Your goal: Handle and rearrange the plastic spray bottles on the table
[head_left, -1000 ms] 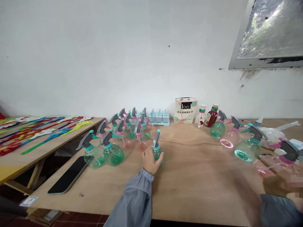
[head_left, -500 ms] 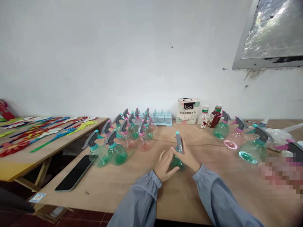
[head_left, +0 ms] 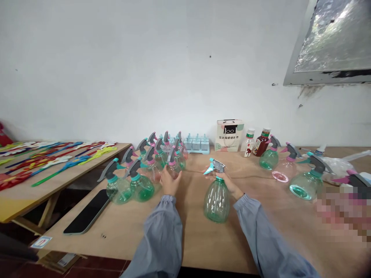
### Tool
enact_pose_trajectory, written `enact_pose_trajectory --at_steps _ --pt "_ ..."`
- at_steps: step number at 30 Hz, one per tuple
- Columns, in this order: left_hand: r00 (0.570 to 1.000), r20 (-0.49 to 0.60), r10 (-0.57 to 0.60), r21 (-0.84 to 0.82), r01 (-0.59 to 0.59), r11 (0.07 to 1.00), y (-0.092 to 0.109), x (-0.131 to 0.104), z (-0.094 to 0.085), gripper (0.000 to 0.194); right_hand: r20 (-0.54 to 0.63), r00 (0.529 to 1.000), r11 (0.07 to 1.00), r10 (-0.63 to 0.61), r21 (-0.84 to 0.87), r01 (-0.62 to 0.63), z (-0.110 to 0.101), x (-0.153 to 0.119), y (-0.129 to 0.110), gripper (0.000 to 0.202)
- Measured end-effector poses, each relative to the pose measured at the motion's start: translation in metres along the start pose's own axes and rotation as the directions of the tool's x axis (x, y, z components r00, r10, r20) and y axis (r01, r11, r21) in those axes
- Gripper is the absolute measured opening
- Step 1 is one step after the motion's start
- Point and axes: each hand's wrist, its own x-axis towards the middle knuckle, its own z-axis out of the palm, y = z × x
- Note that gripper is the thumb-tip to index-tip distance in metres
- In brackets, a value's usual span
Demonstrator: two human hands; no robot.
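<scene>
A clear green spray bottle point(head_left: 216, 202) with a grey and turquoise trigger head is upright in front of me, its ribbed body in full view. My right hand point(head_left: 228, 184) is wrapped behind its neck and trigger head; some fingers are hidden there. At the front of a cluster of spray bottles, my left hand point(head_left: 170, 182) has thumb and fingers apart beside a pink spray bottle point(head_left: 173, 165), whose lower part the hand covers. Left of that hand stand two green spray bottles point(head_left: 142, 188) with green liquid in them.
A black phone point(head_left: 87, 212) lies at the table's left. Behind are light-blue ice-pop molds point(head_left: 197, 143), a paper bag point(head_left: 228, 135) and two drink bottles point(head_left: 261, 143). More spray bottles point(head_left: 308, 179) stand at right, near a pixelated area. Colourful flower-shaped crafts point(head_left: 58, 162) cover the neighbouring table.
My left hand has left the green bottle and moved left to the pink one in the cluster. The green bottle has turned, so its trigger points left and its body shows.
</scene>
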Motion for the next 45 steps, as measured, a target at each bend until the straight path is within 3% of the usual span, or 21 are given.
enact_pose_trajectory --at_steps 2,9,14,20,26,32,38,43,45 --pt "1.0 0.018 0.014 0.038 -0.015 0.999 -0.003 -0.007 0.003 0.072 0.011 1.0 1.0 0.008 0.027 -0.008 0.003 -0.001 0.004 0.046" --pt "0.988 0.019 0.153 0.086 -0.154 0.984 0.002 -0.035 0.014 0.072 -0.153 0.987 0.998 -0.049 -0.046 0.042 0.0 -0.003 0.014 0.044" --pt "0.981 0.051 0.187 0.095 -0.192 0.977 0.005 -0.042 0.021 0.072 -0.048 0.999 1.0 -0.008 0.013 0.008 0.003 -0.007 0.014 0.044" --pt "0.982 0.05 0.18 0.09 -0.184 0.979 0.009 -0.042 0.018 0.071 -0.061 0.998 0.999 -0.032 -0.042 0.03 0.008 -0.009 0.014 0.044" --pt "0.984 0.077 0.158 0.097 -0.165 0.982 0.016 -0.042 0.014 0.07 0.03 0.999 1.0 0.015 0.013 -0.016 0.009 -0.009 0.017 0.044" --pt "0.981 0.081 0.174 0.081 -0.18 0.98 0.015 -0.044 0.016 0.07 -0.116 0.989 0.995 -0.096 -0.003 0.096 0.008 -0.008 0.018 0.034" --pt "0.983 0.056 0.174 0.093 -0.178 0.98 0.012 -0.044 0.02 0.07 -0.043 0.999 0.997 -0.029 0.074 0.032 0.009 -0.009 0.02 0.037" --pt "0.982 0.076 0.175 0.1 -0.182 0.978 0.015 -0.045 0.017 0.07 -0.225 0.97 0.991 -0.092 0.077 0.112 0.014 -0.009 0.015 0.031" --pt "0.982 0.08 0.173 0.095 -0.18 0.979 0.016 -0.044 0.015 0.071 -0.212 0.975 0.991 -0.075 0.093 0.096 0.014 -0.009 0.013 0.031"
